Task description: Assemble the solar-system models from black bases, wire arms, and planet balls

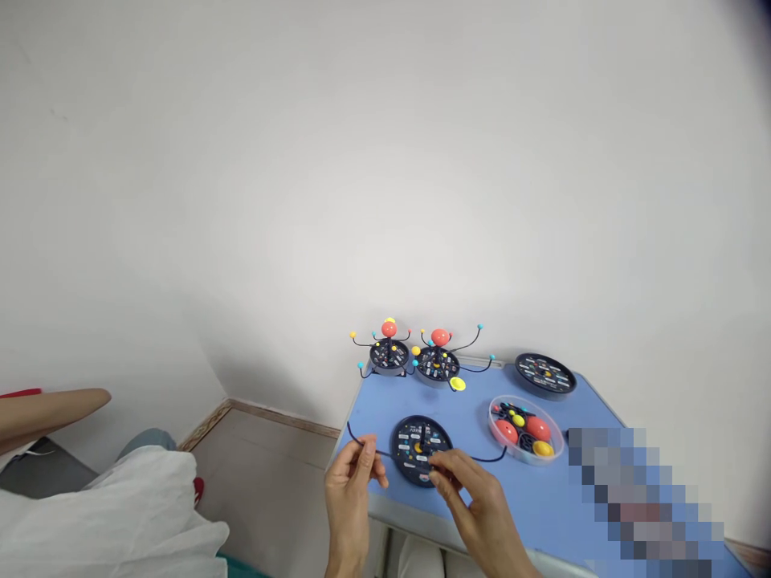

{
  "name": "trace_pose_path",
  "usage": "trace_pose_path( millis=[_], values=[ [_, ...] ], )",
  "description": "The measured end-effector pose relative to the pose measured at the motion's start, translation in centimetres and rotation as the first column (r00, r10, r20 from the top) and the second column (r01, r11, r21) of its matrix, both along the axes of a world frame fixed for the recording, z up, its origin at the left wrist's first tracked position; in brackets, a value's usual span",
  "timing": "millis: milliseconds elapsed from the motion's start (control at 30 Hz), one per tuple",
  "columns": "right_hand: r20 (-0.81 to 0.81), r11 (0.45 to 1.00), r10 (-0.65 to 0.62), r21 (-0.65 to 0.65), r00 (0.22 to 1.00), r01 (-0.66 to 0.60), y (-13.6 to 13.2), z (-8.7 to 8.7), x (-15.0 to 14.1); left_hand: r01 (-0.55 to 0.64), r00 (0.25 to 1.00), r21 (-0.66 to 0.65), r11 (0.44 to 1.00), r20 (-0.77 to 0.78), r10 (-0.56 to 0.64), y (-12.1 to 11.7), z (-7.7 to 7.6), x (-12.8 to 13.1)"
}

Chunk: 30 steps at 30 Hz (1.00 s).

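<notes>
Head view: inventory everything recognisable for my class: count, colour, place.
Walls: 2, pale, background
Floor: 1, grey, left
Table: 1, blue, lower right
Ball-topped models: 2, multicoloured, table's back-left
Far disc: 1, black, back right
Tub: 1, clear, right side
Large balls: 2, red, in tub
Other parts: several, mixed, in tub
Near disc: 1, black, table's front
Rod: 1+, black, beside near disc
Other person: 1, white clothing, left
Left hand: 1, bare, holding rod
Right hand: 1, bare, at near disc

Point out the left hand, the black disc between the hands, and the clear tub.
Left hand [352, 480], head view: near the thumb base.
Black disc [411, 441], head view: its printed face.
Clear tub [555, 424], head view: its right wall.
</notes>
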State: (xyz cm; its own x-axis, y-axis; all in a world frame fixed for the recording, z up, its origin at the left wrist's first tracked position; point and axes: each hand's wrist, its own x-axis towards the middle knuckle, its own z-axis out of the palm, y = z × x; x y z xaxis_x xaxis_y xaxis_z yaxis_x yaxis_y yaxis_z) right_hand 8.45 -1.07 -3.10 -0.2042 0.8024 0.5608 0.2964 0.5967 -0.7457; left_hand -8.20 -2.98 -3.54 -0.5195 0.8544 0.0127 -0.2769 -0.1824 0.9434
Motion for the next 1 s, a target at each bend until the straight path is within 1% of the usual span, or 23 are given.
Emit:
trace_pose_path(
  millis=[133,267,367,500,667,900,1000],
  values=[
    [0.023,0.999,-0.048,0.003,0.999,0.048,2.6,-0.2,-1.2,0.102,0.992,0.064,0.993,0.071,-0.107,2.4,0.1,1.2],
    [0.068,0.994,-0.108,0.002,0.992,0.108,5.0,-0.7,-1.5,0.113,0.987,0.088,0.990,0.106,-0.122,4.9,0.3,2.2],
    [0.089,0.993,-0.119,0.004,0.989,0.119,6.3,-1.1,-1.2,0.111,0.986,0.081,0.990,0.115,-0.120,6.0,0.3,2.6],
    [0.140,0.996,-0.077,-0.025,0.987,0.081,7.1,-1.2,-1.0,0.101,0.984,0.061,0.993,0.139,-0.109,6.4,-0.3,2.6],
    [0.237,0.996,-0.012,-0.081,0.971,0.032,7.3,-1.1,-0.9,0.102,0.979,0.033,0.994,0.171,-0.106,6.3,-1.2,2.3],
    [0.345,0.994,0.016,-0.110,0.938,0.024,7.5,-1.1,-0.7,0.089,0.973,0.002,0.996,0.216,-0.087,6.3,-1.8,2.7],
    [0.422,0.989,-0.012,-0.126,0.906,0.072,7.3,-1.2,-1.0,0.080,0.971,-0.011,0.997,0.228,-0.075,6.3,-2.1,3.0]
  ],
)
